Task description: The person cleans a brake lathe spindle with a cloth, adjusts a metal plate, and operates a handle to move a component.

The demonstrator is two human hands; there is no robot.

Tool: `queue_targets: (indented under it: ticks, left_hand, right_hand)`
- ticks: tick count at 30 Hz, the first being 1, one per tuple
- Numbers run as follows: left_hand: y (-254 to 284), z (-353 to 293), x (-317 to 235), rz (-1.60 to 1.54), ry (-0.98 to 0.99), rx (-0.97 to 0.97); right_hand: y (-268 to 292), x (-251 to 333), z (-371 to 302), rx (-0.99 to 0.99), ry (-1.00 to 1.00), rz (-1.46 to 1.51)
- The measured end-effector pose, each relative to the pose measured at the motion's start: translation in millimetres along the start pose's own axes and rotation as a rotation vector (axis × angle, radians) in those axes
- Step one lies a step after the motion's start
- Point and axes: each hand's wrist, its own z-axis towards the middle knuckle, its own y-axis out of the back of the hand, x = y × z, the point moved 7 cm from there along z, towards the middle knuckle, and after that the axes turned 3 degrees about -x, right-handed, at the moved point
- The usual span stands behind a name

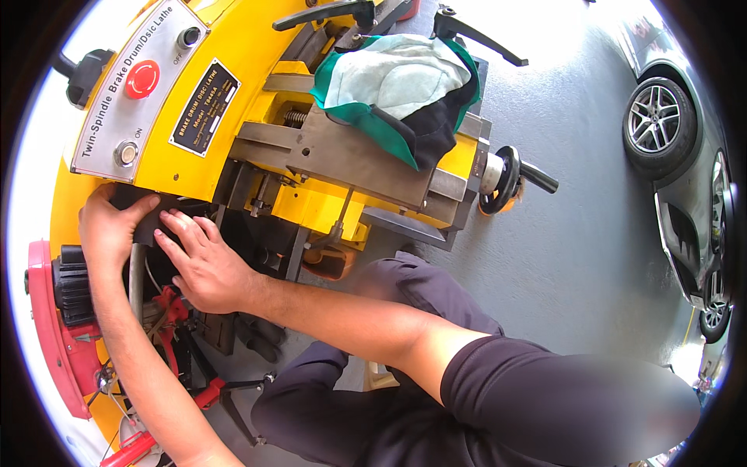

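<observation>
A dark flat piece (146, 227) sits in the opening just under the grey control panel (136, 86) of a yellow lathe (226, 31). My left hand (107, 229) grips its left side, thumb on the front and the other fingers mostly hidden behind. From the right, my right hand (204, 265) reaches in with fingers apart, their tips at or close to the piece's right edge. Contact there is hard to tell. The panel carries a red stop button (142, 79) and a silver button (125, 153). Inside the opening, much is dark and hidden.
Green-and-grey work gloves (397, 82) lie on the lathe's metal slide. A black handwheel (506, 180) juts out at its right. Red equipment (58, 327) with a black ribbed part stands at the left. A silver car (692, 171) is parked on the grey floor at right.
</observation>
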Motion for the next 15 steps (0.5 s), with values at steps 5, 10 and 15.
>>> queue_targets:
  ticks: [5, 10, 15]
  left_hand:
    - [0, 8, 55, -0.493, 0.208, 0.134]
    - [-1, 2, -9, 0.056, -0.019, -0.002]
    - [8, 5, 59, -0.120, 0.150, 0.149]
  right_hand:
    - [10, 15, 17, 0.013, 0.100, -0.028]
    - [16, 4, 3, 0.109, 0.046, -0.091]
    - [30, 24, 4, -0.136, 0.075, 0.083]
